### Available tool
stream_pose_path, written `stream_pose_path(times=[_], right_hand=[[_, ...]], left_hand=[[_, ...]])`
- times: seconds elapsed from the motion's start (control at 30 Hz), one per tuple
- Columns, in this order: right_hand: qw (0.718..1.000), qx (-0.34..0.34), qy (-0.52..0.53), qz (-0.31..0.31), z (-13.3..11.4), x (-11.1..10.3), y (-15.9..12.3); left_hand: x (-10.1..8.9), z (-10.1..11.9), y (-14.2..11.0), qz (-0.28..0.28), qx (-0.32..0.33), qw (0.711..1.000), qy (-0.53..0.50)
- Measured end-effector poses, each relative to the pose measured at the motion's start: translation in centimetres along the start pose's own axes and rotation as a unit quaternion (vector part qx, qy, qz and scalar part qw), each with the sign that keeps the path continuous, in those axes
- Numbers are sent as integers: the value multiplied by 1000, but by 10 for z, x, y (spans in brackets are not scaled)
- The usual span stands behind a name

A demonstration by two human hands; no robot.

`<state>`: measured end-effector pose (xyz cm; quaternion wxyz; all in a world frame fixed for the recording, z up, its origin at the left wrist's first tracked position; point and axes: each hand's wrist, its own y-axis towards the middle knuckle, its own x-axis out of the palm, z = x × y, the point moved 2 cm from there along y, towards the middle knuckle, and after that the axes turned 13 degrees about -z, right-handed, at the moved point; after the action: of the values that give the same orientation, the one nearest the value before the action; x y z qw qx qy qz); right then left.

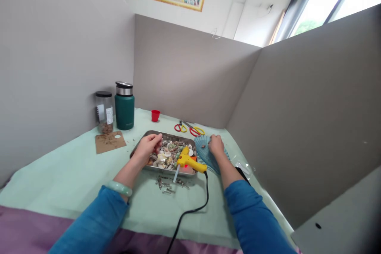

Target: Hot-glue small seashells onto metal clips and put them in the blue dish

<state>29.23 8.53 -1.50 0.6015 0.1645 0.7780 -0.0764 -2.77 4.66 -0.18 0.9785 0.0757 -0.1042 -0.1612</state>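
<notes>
A metal tray [175,138] of mixed seashells [169,151] lies in the middle of the table. My left hand [148,147] is over the tray's left side, thumb and fingertips pinched together; what they hold, if anything, is too small to make out. On the right, my right hand [216,145] has its fingers curled down onto a blue shell-shaped dish [204,151]; whatever is under the fingertips is hidden. A small brown piece lies in the dish beside them. A yellow hot glue gun [187,160] rests across the tray's front right corner, with a glue stick poking out toward me.
Several small metal clips [166,185] lie before the tray, near the glue gun's black cord [195,209]. Behind are scissors [196,130] and a red cup [155,116]. At left stand a green bottle [124,107], a jar [104,113] and a brown board [110,142]. Grey partitions [190,71] enclose the table.
</notes>
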Motion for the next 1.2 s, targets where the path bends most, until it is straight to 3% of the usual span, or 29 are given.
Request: stream_pose_path(times=[0.23,0.33,0.43,0.53,0.6,0.63,0.73,0.87,1.0,1.1,1.2], right_hand=[[998,-36,43,12,0,-12,-12],[996,-46,70,31,-2,-25,-30],[989,-105,103,27,-12,-36,-58],[971,-198,133,-19,-27,-45,-90],[940,-289,145,-109,-38,-48,-110],[934,-301,127,-144,-42,-49,-118],[937,-285,45,-194,-51,-51,-136],[958,-221,-44,-175,-60,-48,-151],[959,-235,-71,-141,-59,-44,-160],[951,-279,56,-120,-54,-49,-159],[897,-288,321,-94,-54,-58,-148]], left_hand=[[0,0,0,0,-3,1000,-1],[-1,0,0,2,-2,1000,-4],[-1,0,0,10,3,1000,-9],[-2,-1,1,20,8,1000,-16],[-3,-1,1,25,11,999,-18],[-4,-1,2,26,13,999,-19],[-5,-2,2,29,15,999,-19],[-4,-2,2,29,16,999,-20],[-4,-1,2,29,16,999,-20],[-4,0,1,24,16,999,-16],[-3,0,1,11,14,1000,-11]])
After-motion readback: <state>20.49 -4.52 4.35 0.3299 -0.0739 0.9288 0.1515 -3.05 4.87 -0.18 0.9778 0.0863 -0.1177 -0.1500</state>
